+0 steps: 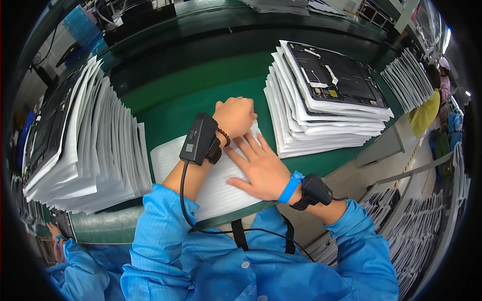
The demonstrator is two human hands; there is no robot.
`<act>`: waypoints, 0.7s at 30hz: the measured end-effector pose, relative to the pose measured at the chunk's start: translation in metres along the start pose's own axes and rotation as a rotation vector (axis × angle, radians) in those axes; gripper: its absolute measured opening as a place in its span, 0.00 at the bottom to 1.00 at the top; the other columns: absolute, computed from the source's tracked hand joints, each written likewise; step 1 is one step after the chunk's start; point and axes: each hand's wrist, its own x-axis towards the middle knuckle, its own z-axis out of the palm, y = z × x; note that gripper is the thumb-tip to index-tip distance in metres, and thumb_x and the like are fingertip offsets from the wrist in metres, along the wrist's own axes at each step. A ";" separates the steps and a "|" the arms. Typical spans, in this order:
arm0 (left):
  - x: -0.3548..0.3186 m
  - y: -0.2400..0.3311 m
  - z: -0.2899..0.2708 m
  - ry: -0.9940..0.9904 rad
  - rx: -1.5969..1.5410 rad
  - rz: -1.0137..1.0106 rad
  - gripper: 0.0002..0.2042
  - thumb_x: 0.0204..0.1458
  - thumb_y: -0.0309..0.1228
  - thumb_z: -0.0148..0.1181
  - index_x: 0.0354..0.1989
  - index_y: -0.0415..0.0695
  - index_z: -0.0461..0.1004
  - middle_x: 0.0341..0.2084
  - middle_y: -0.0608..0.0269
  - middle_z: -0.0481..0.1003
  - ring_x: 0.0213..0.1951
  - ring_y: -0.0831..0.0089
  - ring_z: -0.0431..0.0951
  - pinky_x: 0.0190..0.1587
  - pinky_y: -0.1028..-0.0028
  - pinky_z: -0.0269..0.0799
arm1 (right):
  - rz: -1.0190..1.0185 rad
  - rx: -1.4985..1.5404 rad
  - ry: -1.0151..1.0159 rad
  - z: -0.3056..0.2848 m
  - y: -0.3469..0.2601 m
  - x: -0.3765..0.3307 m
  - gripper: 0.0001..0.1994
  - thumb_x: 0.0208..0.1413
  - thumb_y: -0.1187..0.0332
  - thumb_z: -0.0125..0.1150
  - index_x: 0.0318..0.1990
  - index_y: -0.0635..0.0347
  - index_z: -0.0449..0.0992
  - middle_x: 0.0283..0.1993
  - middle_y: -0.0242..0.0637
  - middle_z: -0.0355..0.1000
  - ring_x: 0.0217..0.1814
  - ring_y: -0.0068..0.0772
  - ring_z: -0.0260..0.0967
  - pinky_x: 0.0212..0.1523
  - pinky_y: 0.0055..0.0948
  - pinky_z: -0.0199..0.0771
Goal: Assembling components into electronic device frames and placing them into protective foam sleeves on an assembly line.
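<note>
A white foam sheet [223, 193] lies on the green bench in front of me, its lower edge near the bench edge. My right hand [263, 168] rests flat on it, fingers spread. Just beyond, my left hand [235, 118] is curled into a fist at the sheet's far edge; whatever its fingers hold is hidden. To the right stands a stack of white foam sheets [301, 118] with thin dark device panels between them. The top panel [334, 72] bares its inner parts and white tape. A similar stack [95, 155] leans at my left.
Green bench surface [201, 75] stretches behind my hands to a dark raised ledge [226, 32]. Another person's blue sleeve [83, 266] shows at lower left. At right are racks of sheet-wrapped panels [422, 236] and a person in yellow [422, 118]. A cable [241, 232] trails between my wrist devices.
</note>
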 end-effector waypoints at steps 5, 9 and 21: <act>0.013 -0.006 0.002 -0.037 -0.033 -0.115 0.10 0.58 0.34 0.59 0.31 0.39 0.77 0.30 0.49 0.80 0.38 0.49 0.80 0.43 0.57 0.73 | 0.001 -0.002 0.059 0.003 0.002 -0.002 0.35 0.62 0.44 0.54 0.68 0.62 0.65 0.73 0.61 0.53 0.77 0.64 0.45 0.75 0.58 0.43; 0.018 -0.005 -0.001 -0.022 -0.079 -0.116 0.10 0.57 0.33 0.61 0.34 0.37 0.76 0.30 0.49 0.80 0.36 0.53 0.81 0.40 0.61 0.74 | 0.003 0.018 0.080 0.002 0.003 -0.002 0.35 0.62 0.43 0.53 0.67 0.63 0.65 0.72 0.61 0.55 0.77 0.64 0.46 0.75 0.57 0.42; 0.030 -0.013 -0.003 0.107 -0.498 -0.112 0.13 0.50 0.23 0.66 0.45 0.37 0.76 0.25 0.60 0.77 0.28 0.72 0.77 0.33 0.71 0.72 | 0.012 0.049 0.055 0.003 0.003 -0.004 0.35 0.62 0.44 0.54 0.67 0.61 0.66 0.72 0.61 0.56 0.77 0.64 0.47 0.76 0.58 0.41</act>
